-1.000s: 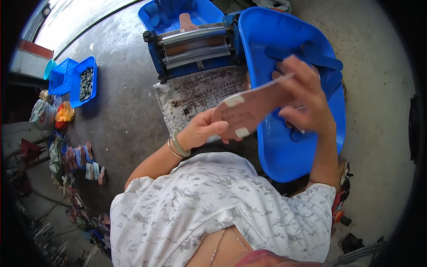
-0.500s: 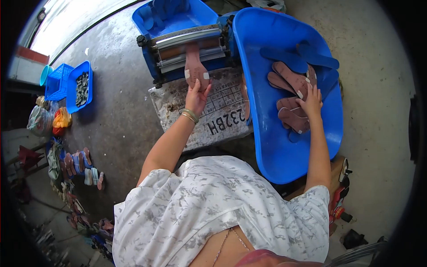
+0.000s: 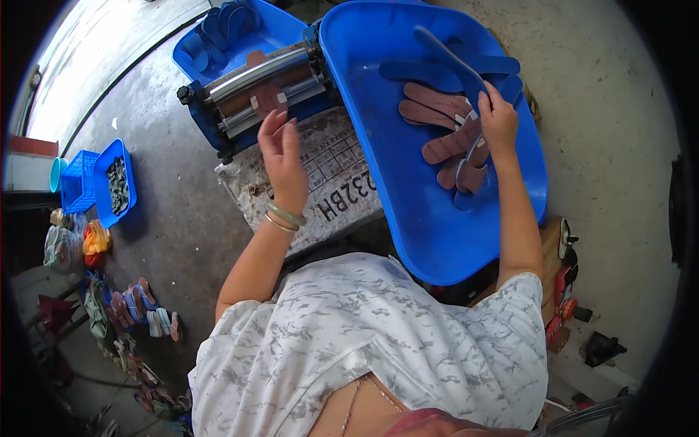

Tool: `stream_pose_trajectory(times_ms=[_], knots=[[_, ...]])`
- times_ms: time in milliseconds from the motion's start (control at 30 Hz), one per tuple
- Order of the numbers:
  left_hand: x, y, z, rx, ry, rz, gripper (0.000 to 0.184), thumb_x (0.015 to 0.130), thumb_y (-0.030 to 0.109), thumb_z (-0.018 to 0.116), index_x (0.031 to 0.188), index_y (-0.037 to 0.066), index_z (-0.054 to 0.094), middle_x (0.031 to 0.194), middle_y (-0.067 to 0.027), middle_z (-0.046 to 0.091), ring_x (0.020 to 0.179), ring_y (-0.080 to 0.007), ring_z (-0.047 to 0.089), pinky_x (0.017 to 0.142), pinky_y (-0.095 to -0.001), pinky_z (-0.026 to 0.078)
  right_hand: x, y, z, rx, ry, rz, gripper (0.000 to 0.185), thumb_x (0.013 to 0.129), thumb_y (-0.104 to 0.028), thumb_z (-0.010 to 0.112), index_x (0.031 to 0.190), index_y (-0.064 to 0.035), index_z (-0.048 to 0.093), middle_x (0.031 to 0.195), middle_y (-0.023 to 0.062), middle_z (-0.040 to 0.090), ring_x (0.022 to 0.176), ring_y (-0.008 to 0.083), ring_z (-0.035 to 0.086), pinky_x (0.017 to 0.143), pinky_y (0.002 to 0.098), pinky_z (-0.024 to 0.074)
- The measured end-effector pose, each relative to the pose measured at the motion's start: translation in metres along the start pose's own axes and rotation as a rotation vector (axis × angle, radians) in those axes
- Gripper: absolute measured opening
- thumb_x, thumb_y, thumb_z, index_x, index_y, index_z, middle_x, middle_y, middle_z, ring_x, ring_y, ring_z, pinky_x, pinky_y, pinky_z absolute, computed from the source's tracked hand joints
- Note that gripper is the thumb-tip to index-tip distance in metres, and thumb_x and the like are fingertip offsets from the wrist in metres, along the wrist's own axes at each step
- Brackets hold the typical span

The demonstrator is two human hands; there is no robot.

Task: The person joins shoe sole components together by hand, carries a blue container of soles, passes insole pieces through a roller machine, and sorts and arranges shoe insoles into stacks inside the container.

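Note:
My left hand is raised just below the roller machine, fingers loosely apart and holding nothing. A pinkish-brown insole with white patches lies partly through the rollers, just beyond my fingertips. Over the large blue tub, my right hand grips one end of a blue insole, which is tilted up and seen nearly edge-on. Beneath it in the tub lie several pinkish-brown insoles and blue ones, overlapping.
Behind the machine, a smaller blue tub holds several blue insoles. A printed sheet covers the surface before the rollers. On the floor at left stand a blue tray of dark pieces, a blue crate and rows of footwear.
My left hand has let go of the insole at the rollers, which has moved farther through them. My right hand has lifted an insole from the pile. The camera view has shifted.

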State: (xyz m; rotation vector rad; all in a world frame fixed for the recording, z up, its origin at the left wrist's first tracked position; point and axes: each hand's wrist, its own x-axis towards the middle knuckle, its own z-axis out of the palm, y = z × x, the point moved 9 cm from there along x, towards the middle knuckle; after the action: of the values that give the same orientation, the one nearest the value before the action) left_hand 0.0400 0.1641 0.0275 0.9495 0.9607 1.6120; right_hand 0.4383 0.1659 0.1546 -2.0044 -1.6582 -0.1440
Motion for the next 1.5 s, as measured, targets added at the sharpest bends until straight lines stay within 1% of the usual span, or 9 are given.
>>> stream_pose_trajectory(times_ms=[233,367,500,667,800,967,1200,1300,1500], knots=[[-0.076,0.116,0.128,0.278,-0.396,0.37,0.07,0.087,0.016,0.07,0.143,0.002,0.029,0.139,-0.0159,0.043,0.124,-0.0264,0.049,0.096,-0.0376,0.046,-0.069,-0.186,-0.044,0.468,-0.166,-0.33,0.031,0.094,-0.015,0.058,0.121,0.0005,0.063,0.092,0.0055,0.068,0.078,0.011,0.06,0.072,0.0248,0.0484],[-0.074,0.073,0.09,-0.232,-0.474,0.06,0.057,0.094,0.018,0.061,0.14,0.001,0.032,0.138,-0.0152,0.046,0.12,-0.0277,0.054,0.092,-0.035,0.05,-0.09,-0.216,-0.016,1.05,-0.619,-0.434,0.038,0.094,-0.022,0.06,0.124,0.002,0.059,0.112,0.011,0.066,0.094,0.0143,0.063,0.08,0.0253,0.05],[-0.052,0.036,0.027,-0.351,-0.27,-0.076,0.042,0.1,0.019,0.052,0.137,0.004,0.037,0.132,-0.0118,0.053,0.116,-0.0274,0.059,0.088,-0.0317,0.053,0.035,-0.082,0.068,0.589,-0.161,-0.068,0.051,0.093,-0.033,0.059,0.132,-0.0019,0.052,0.125,0.0181,0.061,0.111,0.0244,0.061,0.096,0.0331,0.0459],[-0.055,-0.06,-0.03,-0.72,0.017,-0.479,0.034,0.101,0.019,0.049,0.133,0.009,0.042,0.126,-0.0086,0.056,0.116,-0.0259,0.059,0.086,-0.0317,0.054,0.073,0.08,0.139,-0.341,-0.364,0.42,0.085,0.08,-0.037,0.073,0.146,-0.006,0.03,0.126,0.0237,0.058,0.114,0.0403,0.057,0.096,0.0434,0.0459],[-0.047,-0.111,-0.043,-0.874,0.134,-0.531,0.035,0.1,0.02,0.051,0.132,0.009,0.043,0.126,-0.0081,0.056,0.117,-0.0258,0.058,0.088,-0.0314,0.054,0.089,0.067,0.138,-0.57,-0.154,0.095,0.066,0.078,-0.029,0.075,0.134,-0.0053,0.049,0.12,0.0188,0.061,0.105,0.0338,0.061,0.083,0.0394,0.0507],[-0.022,-0.144,-0.047,-0.945,0.182,-0.485,0.038,0.099,0.021,0.053,0.132,0.005,0.042,0.127,-0.0103,0.055,0.117,-0.0271,0.057,0.092,-0.0318,0.054,0.103,0.004,0.062,0.393,0.015,-0.005,0.027,0.082,-0.009,0.072,0.107,-0.0014,0.067,0.105,0.0051,0.065,0.094,0.0123,0.06,0.084,0.0229,0.0459],[0.011,-0.182,-0.032,-0.894,0.219,-0.663,0.05,0.097,0.03,0.055,0.137,0.005,0.037,0.129,-0.0153,0.051,0.119,-0.0288,0.055,0.092,-0.0347,0.053,-0.003,-0.159,-0.063,0.431,0.167,-0.61,0.022,0.087,0.003,0.063,0.109,0.0008,0.064,0.119,0.014,0.065,0.111,0.0231,0.061,0.096,0.0347,0.0476],[-0.006,-0.165,-0.026,-0.703,0.347,-0.892,0.057,0.097,0.04,0.054,0.139,0.006,0.034,0.132,-0.0147,0.048,0.118,-0.0282,0.055,0.091,-0.036,0.052,-0.067,-0.214,-0.067,0.215,0.11,-1.027,0.026,0.079,-0.002,0.07,0.104,-0.0048,0.066,0.117,0.0141,0.066,0.111,0.0271,0.062,0.094,0.04,0.0482],[-0.08,0.047,0.04,-0.623,-0.315,-0.288,0.064,0.099,0.045,0.045,0.145,0.007,0.023,0.135,-0.0148,0.043,0.122,-0.0258,0.052,0.097,-0.0352,0.047,-0.15,-0.256,-0.042,0.201,0.03,-1.248,0.026,0.078,-0.016,0.073,0.103,-0.0153,0.068,0.117,0.0062,0.066,0.111,0.0234,0.062,0.098,0.0377,0.0418]])
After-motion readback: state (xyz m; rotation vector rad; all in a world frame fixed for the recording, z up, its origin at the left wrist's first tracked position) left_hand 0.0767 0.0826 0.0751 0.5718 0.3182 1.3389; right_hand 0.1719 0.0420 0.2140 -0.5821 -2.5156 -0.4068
